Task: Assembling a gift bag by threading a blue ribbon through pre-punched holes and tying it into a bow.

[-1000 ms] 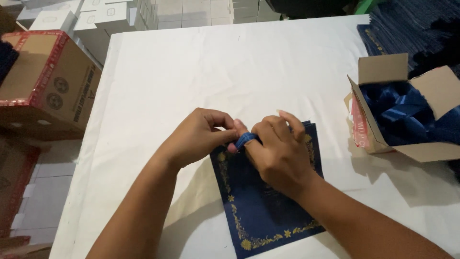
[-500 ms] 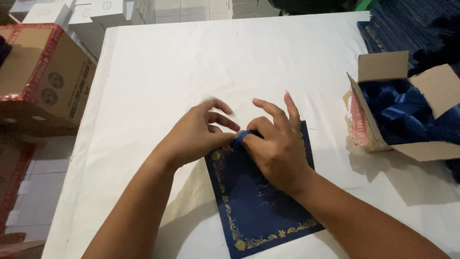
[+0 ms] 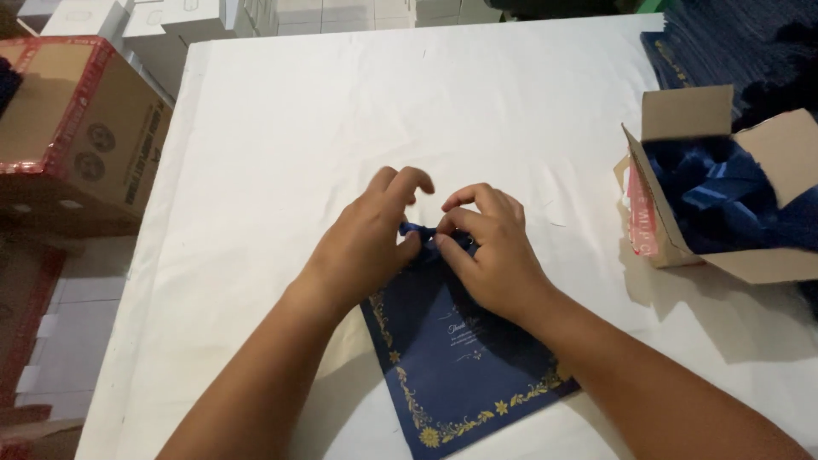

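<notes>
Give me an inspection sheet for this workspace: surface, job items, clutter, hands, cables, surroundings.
Surface: white cloth-covered table, lightly creased.
Job's things: dark blue flat pouch with gold floral border lying on the table; blue ribbon at its top edge, pinched between both hands.
Clutter: open brown cardboard box at the right edge, full of dark blue ribbon pieces.
Hands: left hand and right hand meet at the ribbon, fingers closed on it.
Cables: nothing seen.
Surroundings: red-taped brown carton at left; white boxes stacked beyond; dark blue stack at top right.
</notes>
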